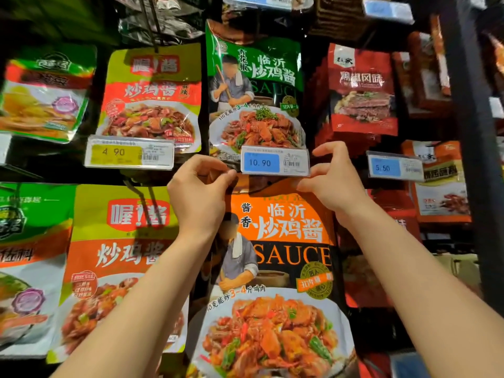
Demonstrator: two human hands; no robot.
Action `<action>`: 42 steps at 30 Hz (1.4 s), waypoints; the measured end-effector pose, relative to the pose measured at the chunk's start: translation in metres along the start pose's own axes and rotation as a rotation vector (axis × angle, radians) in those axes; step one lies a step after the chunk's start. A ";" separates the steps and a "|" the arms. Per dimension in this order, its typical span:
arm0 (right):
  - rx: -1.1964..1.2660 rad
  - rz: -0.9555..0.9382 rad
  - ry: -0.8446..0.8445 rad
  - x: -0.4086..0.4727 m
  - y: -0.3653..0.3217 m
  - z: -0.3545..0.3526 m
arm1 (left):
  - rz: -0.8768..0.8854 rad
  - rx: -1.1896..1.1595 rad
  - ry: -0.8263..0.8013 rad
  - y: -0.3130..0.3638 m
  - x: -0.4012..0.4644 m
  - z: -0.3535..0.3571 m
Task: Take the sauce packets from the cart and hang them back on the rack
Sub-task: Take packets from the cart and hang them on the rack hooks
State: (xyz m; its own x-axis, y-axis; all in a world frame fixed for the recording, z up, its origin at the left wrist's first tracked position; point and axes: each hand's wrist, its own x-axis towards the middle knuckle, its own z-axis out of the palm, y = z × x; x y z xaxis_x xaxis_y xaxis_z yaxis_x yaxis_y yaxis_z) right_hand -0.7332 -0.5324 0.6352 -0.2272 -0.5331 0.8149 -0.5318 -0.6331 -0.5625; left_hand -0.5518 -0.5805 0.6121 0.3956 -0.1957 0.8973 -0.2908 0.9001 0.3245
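**Orange packet held by its top corners just under the peg**

The rack (463, 110) fills the view, hung with rows of sauce packets on pegs, each peg fronted by a price tag. No cart is seen in the picture.

The orange packet (283, 268) is held up in front of the rack, upright, with its long axis running top to bottom and its printed face turned toward the camera. It hangs directly below the green packet (253, 85) and to the right of a yellow-and-orange packet (114, 257) already on its own peg.

Its top edge is raised to just beneath the blue price tag (274, 161), which marks the end of the peg above. The hanging hole and the peg tip are hidden behind the tag and the fingers, so it cannot be told whether the hole is already threaded.

The left hand (199, 192) is closed in a pinch on the upper left corner of the orange packet, thumb and fingers curled together. The right hand (331, 178) grips the upper right corner, with its forefinger lifted beside the tag's right edge. Both hands are level and equally near the peg, one at each side of it.

The coming move is judged to depend on the packet's top centre being brought into line with the peg tip, then pushed back away from the camera.
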 end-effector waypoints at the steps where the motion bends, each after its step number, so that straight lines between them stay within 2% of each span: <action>1: 0.004 0.015 -0.017 0.001 0.000 -0.001 | -0.001 0.002 -0.004 0.000 0.000 0.000; 11: 0.032 0.134 -0.094 0.010 0.000 -0.003 | -0.136 -0.013 -0.020 0.004 0.004 -0.001; 22: -0.076 0.119 -0.087 0.013 0.017 0.013 | -0.187 0.107 -0.055 -0.015 -0.005 0.003; 28: -0.051 0.059 -0.036 0.004 0.032 0.021 | 0.060 0.334 -0.265 -0.011 -0.023 -0.017; 32: -0.124 -0.059 0.133 -0.033 0.039 0.023 | -0.011 0.298 -0.456 -0.005 -0.059 -0.038; 34: -0.182 -0.193 0.214 -0.068 0.043 0.024 | -0.042 0.248 -0.475 -0.009 -0.077 -0.043; 36: -0.311 -0.381 0.154 -0.106 0.050 0.031 | -0.040 0.232 -0.447 -0.014 -0.084 -0.044; 38: -0.489 -0.468 0.008 -0.128 0.061 0.039 | -0.051 0.224 -0.429 -0.020 -0.082 -0.041; 42: -0.548 -0.342 -0.158 -0.110 0.072 0.047 | -0.128 0.259 -0.441 -0.031 -0.069 -0.028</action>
State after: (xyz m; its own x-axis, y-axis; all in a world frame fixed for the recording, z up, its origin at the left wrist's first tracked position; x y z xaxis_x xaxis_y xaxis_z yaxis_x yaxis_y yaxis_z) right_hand -0.7084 -0.5456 0.4980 0.1279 -0.4547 0.8814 -0.9000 -0.4266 -0.0895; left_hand -0.5456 -0.5834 0.5316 0.0535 -0.4929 0.8684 -0.4919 0.7438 0.4525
